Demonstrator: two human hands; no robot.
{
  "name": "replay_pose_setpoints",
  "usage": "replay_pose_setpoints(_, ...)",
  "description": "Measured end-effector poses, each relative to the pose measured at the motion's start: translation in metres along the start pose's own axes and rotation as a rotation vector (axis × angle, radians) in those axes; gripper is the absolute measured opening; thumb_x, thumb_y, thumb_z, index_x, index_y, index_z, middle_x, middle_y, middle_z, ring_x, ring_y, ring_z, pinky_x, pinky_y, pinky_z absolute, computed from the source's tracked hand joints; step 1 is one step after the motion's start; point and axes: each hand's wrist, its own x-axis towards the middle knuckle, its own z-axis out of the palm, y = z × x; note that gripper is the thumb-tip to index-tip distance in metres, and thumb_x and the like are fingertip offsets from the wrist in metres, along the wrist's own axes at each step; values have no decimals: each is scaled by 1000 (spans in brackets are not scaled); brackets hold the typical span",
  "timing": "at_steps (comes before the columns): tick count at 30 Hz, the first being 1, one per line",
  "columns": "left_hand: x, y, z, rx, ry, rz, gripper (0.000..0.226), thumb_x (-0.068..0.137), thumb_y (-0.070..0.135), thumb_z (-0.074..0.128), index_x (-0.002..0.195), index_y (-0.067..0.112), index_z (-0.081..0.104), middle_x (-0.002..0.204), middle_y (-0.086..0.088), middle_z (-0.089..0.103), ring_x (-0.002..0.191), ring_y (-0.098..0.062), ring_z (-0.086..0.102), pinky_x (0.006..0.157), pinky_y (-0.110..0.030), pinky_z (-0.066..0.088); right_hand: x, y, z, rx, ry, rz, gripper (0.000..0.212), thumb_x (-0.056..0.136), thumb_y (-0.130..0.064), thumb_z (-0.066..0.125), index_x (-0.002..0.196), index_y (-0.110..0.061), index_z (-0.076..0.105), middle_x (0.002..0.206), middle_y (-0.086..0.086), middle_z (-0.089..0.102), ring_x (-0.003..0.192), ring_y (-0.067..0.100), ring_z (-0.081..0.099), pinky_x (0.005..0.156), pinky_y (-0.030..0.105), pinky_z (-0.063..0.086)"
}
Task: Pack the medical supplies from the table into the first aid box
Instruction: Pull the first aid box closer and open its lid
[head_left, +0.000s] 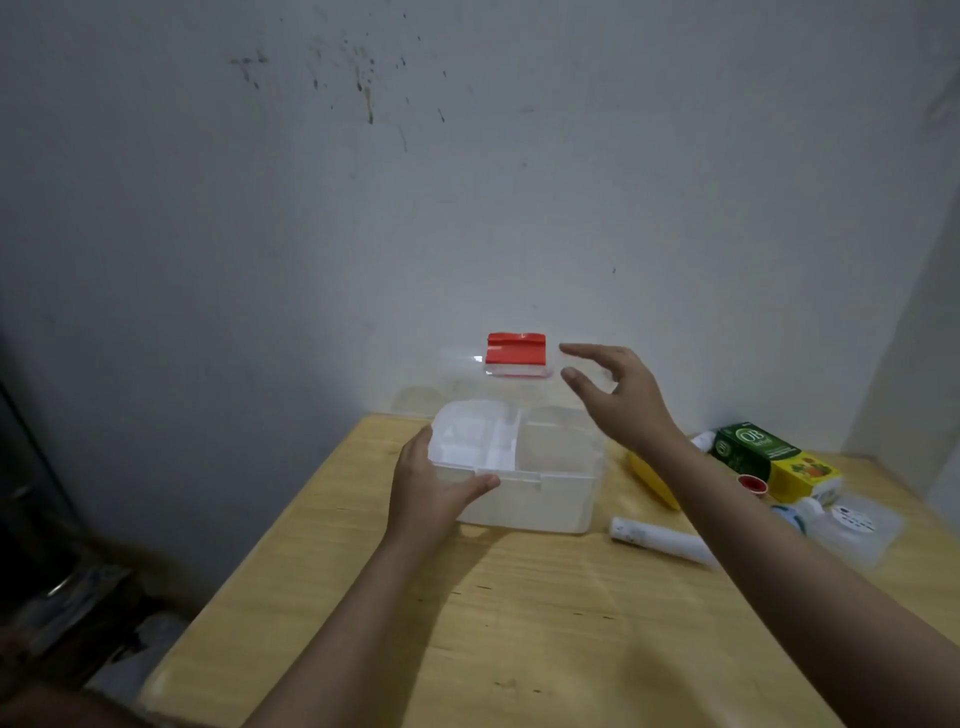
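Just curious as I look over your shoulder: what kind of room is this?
Probably a plain room at home, not a clinic: a bare wooden table pushed into the corner of a stained, painted wall, with household clutter on the floor beside it.

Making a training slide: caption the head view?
Left hand steadies the open first aid box; right hand hovers open above it.
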Motion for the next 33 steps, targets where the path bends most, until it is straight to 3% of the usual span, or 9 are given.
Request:
replay_pose_setpoints(5, -2, 1, 2, -64, 20, -13, 99, 57, 43, 86, 140, 23, 37, 137, 6, 42, 121, -10, 39, 99, -30, 40, 31, 5, 0, 185, 182, 136, 23, 88, -30, 62, 109, -25, 69, 116, -3, 67, 112, 16, 58, 94, 31, 48)
replay_pose_setpoints(10, -2, 0, 5, -126, 52, -55, 96, 62, 52, 78, 142, 21, 34, 145, 1, 41, 131, -19, 40, 105, -44, 42, 54, 10, 12, 215, 282, 226, 27, 94, -28, 53, 118, -25, 64, 126, -1, 63, 118, 16, 56, 101, 35, 46)
replay_pose_setpoints(16, -3, 1, 12, -177, 95, -68, 89, 65, 47, 78, 140, 23, 36, 140, 1, 45, 126, -20, 45, 100, -44, 46, 62, 22, 24, 186, 207, 282, 48, 95, -26, 52, 141, -25, 41, 146, 7, 46, 132, 23, 45, 106, 36, 41)
replay_pose_setpoints(21, -5, 0, 13, -200, 96, -70, 92, 62, 51, 77, 140, 23, 36, 138, 2, 46, 125, -20, 46, 99, -45, 47, 61, 32, 26, 127, 83, 289, 63, 94, -29, 54, 149, -24, 23, 156, 4, 28, 141, 27, 32, 112, 45, 35)
replay_pose_setpoints(24, -5, 0, 14, -214, 100, -73, 93, 61, 52, 76, 140, 23, 36, 138, 1, 46, 125, -20, 46, 99, -45, 47, 52, 36, 23, 74, 33, 274, 66, 94, -32, 53, 150, -22, 18, 158, 1, 23, 143, 25, 28, 114, 44, 31)
replay_pose_setpoints(29, -7, 1, 16, -261, 109, -83, 87, 64, 48, 76, 138, 26, 36, 137, 1, 47, 122, -21, 49, 97, -45, 48, 26, 45, 7, 1, 22, 219, 56, 94, -32, 54, 145, -19, 34, 151, 2, 38, 137, 23, 39, 111, 40, 36)
replay_pose_setpoints(33, -7, 1, 18, -268, 123, -78, 83, 69, 43, 77, 138, 24, 36, 137, 1, 47, 123, -21, 48, 99, -44, 47, -3, 66, -25, -95, 76, 221, 41, 91, -23, 58, 131, -14, 53, 136, 4, 56, 121, 23, 53, 92, 30, 42)
